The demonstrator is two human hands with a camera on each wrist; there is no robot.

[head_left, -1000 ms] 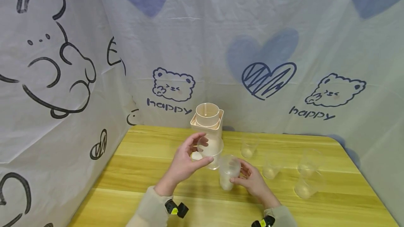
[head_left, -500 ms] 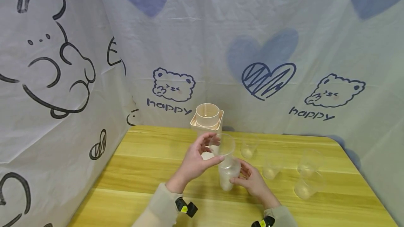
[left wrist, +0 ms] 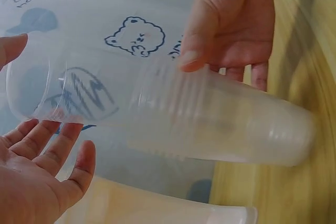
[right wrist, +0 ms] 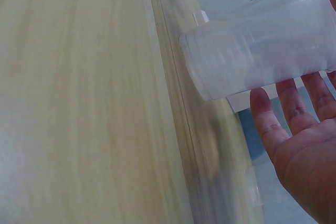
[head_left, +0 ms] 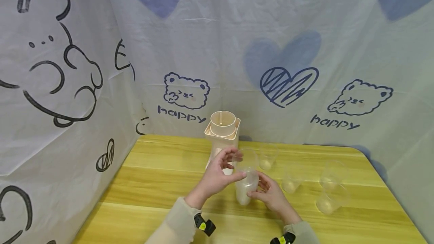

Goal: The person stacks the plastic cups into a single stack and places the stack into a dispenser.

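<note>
In the head view, my left hand holds a clear plastic cup between thumb and fingers near its rim. The cup stands over the top of a stack of nested plastic cups, their ends overlapping; how deep it sits is hard to tell. My right hand grips that stack from the right, thumb in front. The left wrist view has the cup in line with the ribbed rims of the stack. From the right wrist, the fingers of my right hand curve along the stack.
A beige square holder with a round tube in its top stands behind my left hand. On the right of the wooden table are several loose clear cups. A printed cloth hangs behind and at left.
My left hand has moved right with the clear cup, from in front of the beige holder to over the stack. The right hand and the stack have stayed in place.
</note>
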